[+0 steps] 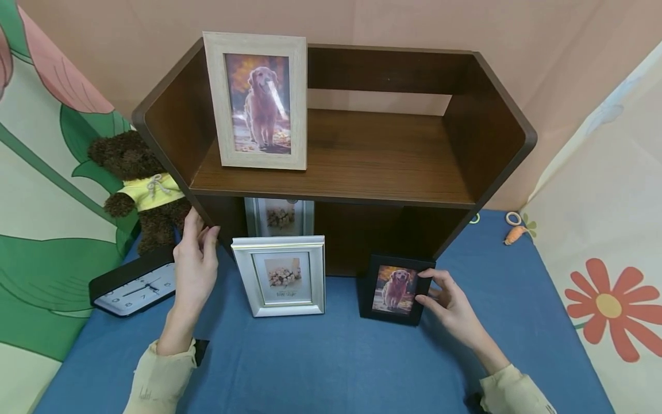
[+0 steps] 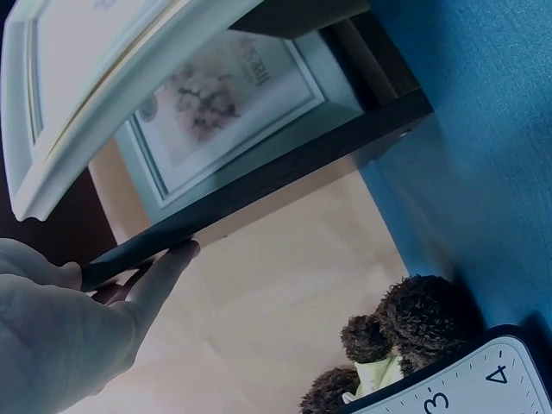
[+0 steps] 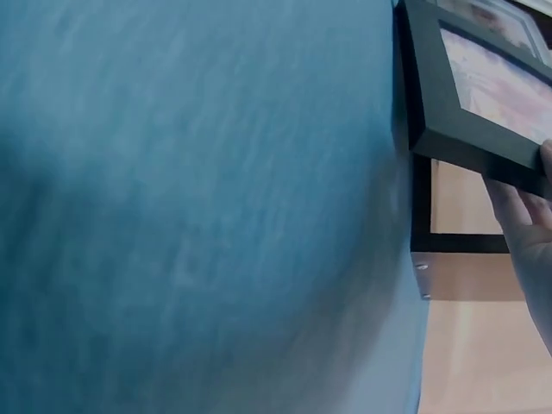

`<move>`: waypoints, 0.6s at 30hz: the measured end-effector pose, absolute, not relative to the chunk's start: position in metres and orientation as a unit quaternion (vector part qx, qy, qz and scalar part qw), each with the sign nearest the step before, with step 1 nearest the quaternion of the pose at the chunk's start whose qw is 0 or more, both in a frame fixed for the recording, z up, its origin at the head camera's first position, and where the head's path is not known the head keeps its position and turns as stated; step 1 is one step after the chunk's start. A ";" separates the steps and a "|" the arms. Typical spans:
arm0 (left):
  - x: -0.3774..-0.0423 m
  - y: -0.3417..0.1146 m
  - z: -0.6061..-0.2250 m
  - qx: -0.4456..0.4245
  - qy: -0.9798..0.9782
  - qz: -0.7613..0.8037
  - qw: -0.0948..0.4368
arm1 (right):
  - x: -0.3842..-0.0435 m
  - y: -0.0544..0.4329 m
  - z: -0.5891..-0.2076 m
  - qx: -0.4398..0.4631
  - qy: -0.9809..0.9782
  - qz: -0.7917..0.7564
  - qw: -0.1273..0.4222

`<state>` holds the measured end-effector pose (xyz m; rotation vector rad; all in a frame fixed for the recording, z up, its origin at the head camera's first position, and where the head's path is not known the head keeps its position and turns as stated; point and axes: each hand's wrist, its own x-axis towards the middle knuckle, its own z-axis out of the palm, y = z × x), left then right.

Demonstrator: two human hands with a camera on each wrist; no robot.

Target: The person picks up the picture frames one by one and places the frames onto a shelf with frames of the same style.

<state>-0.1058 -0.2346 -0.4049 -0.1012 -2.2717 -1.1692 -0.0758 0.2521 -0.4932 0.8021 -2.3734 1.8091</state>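
Note:
My left hand (image 1: 196, 261) grips the left side panel of a dark brown wooden shelf (image 1: 341, 197), thumb and fingers on either side of the panel's edge (image 2: 259, 179). On the right, my right hand (image 1: 449, 305) pinches the right edge of a small black picture frame (image 1: 368, 307) with a dog photo, which leans back on the blue cloth before the shelf. A silver picture frame (image 1: 288, 310) with a flower print stands between the hands. Behind it, another flower-print frame (image 1: 308, 215) stands in the lower compartment. A pale wooden frame (image 1: 298, 115) with a dog photo stands upper left.
Beside my left hand, a black-rimmed clock (image 1: 137, 293) lies tilted against the brown teddy bear (image 1: 157, 227) in a yellow top. A small carrot-shaped toy (image 1: 514, 234) and a ring (image 1: 513, 218) lie at the back right of the blue cloth (image 1: 331, 368).

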 end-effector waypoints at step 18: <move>-0.104 -0.233 -0.404 -0.036 -0.860 -0.425 0.278 | -0.061 0.251 -0.468 0.259 -0.783 0.565 0.029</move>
